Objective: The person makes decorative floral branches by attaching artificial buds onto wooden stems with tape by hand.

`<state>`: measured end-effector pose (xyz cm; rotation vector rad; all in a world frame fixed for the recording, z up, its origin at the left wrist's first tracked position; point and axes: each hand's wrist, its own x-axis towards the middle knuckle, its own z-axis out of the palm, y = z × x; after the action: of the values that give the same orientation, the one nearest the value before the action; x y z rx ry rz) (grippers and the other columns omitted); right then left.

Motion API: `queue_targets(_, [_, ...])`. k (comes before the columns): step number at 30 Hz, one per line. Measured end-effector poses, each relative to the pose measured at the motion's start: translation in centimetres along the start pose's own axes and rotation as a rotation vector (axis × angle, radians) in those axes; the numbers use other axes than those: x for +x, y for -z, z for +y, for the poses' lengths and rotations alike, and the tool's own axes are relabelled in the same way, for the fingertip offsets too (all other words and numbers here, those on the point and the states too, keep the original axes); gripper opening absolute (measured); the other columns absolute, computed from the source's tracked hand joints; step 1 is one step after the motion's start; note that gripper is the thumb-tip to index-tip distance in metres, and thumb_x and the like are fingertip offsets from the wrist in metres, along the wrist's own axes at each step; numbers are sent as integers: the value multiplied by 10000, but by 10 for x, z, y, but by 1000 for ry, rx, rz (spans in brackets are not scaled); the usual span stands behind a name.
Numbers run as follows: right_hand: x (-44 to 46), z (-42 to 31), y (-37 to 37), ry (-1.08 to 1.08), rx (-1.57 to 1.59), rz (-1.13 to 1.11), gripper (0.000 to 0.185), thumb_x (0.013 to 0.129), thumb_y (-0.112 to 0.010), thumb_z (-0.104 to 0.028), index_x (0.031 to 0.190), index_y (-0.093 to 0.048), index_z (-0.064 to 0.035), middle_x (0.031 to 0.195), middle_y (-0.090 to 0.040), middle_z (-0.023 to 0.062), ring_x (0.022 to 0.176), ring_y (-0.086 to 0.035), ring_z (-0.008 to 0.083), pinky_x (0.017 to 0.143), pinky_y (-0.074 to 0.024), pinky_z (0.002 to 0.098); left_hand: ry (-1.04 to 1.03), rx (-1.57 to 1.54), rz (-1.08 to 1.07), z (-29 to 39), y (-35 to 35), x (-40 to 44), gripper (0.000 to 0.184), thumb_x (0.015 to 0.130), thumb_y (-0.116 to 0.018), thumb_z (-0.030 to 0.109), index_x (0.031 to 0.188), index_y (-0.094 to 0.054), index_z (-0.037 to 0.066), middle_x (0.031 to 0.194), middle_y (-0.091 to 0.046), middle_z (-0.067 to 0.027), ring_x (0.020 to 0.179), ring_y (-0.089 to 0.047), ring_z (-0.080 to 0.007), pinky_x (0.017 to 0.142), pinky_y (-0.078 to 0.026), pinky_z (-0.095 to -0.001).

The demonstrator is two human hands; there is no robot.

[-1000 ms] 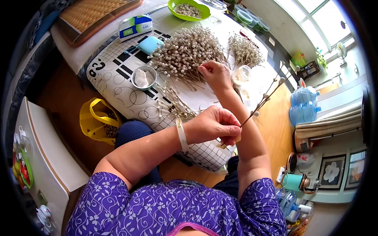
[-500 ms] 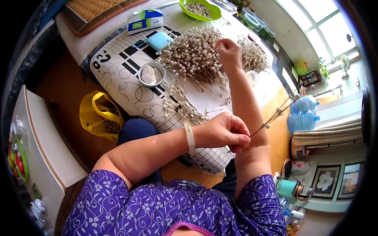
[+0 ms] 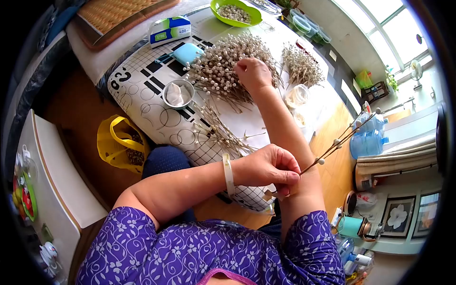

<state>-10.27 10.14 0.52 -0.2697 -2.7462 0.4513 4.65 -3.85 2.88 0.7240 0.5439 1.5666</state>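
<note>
My left hand (image 3: 268, 166), with a white bracelet at the wrist, pinches a thin brown branch (image 3: 336, 143) with pale buds, pointing up to the right. A small tan strip (image 3: 273, 194) shows below its fingers. My right hand (image 3: 255, 75) is over a large heap of stems with white round buds (image 3: 218, 61). Its fingers are curled together, and what they hold, if anything, is too small to tell. Between the hands, a looser bunch of budded twigs (image 3: 221, 135) lies on the patterned table (image 3: 156, 111). A smaller bunch (image 3: 304, 66) lies right of the heap.
Around the heap are a metal cup (image 3: 178, 94) with white contents, a light-blue case (image 3: 187, 54), a tissue pack (image 3: 170, 30), a green bowl (image 3: 236, 13) and a clear round container (image 3: 297, 96). A yellow bag (image 3: 121, 142) stands at the lower left of the table.
My right hand swung right toward the smaller bunch, then came back left over the large heap. My left hand keeps the branch and sits slightly lower, with the tan strip visible below it.
</note>
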Motion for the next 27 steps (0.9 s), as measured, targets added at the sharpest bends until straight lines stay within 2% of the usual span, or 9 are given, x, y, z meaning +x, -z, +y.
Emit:
queue_targets(2, [11,13,-2,2,356,62,160,736,-648,-302,826,-669,-172,765,-640,49,729,-606,205,679,-475,310,1,15,-16,0,2,1,89,827,-572,91,839,-551,4,709,-600,-71,612,-590,-126,557,-496,-239])
queue_targets(7, [24,37,46,68,492,673,90,809,-554,-126,761,-582,-56,702,-638,69,595,-601,153,563,-463,273,40,30,-76,-5,-2,3,96,827,-572,93,840,-550,0,716,-596,-69,620,-576,-118,573,-490,-233])
queue_targets(9, [21,45,59,30,648,700,82,820,-536,-83,760,-571,-39,671,-615,53,546,-544,119,553,-457,255,44,12,-70,-12,-1,3,111,829,-573,102,845,-553,-5,711,-594,-64,615,-573,-115,568,-484,-230])
queue_targets(13, [-14,55,42,157,346,234,67,791,-577,-89,769,-622,-44,702,-621,95,614,-563,133,591,-468,258,49,14,-100,-17,-7,2,121,831,-572,110,851,-556,-8,715,-594,-62,614,-570,-111,567,-480,-224])
queue_targets(16, [-36,45,31,128,282,247,77,776,-598,-110,789,-633,-42,716,-628,102,639,-589,166,614,-470,274,63,35,-114,-16,-9,1,117,830,-572,109,849,-558,-6,731,-597,-59,622,-576,-109,570,-482,-222])
queue_targets(19, [-40,49,16,-42,501,213,91,762,-623,-84,839,-651,-44,710,-627,60,618,-554,104,589,-453,224,63,3,-78,-15,-6,2,114,830,-572,107,840,-555,-5,728,-596,-59,631,-581,-112,572,-487,-225])
queue_targets(21, [-39,33,20,71,372,230,104,754,-616,-179,769,-657,-85,742,-630,77,690,-605,242,651,-473,320,60,5,-84,-13,-6,3,113,830,-571,106,837,-554,-5,725,-595,-57,633,-582,-114,575,-490,-227])
queue_targets(26, [-20,-8,7,334,-21,70,86,755,-586,-235,771,-651,-181,814,-568,21,813,-575,209,676,-463,344,34,-48,-105,-8,-5,1,115,831,-572,110,828,-551,-3,719,-594,-56,638,-584,-118,580,-494,-229])
queue_targets(27, [-16,-15,4,348,-108,-13,74,752,-579,-175,779,-647,-163,878,-572,27,865,-568,214,710,-471,333,18,-21,-100,-6,-4,1,118,831,-572,111,828,-551,-4,715,-594,-57,635,-585,-119,580,-494,-229])
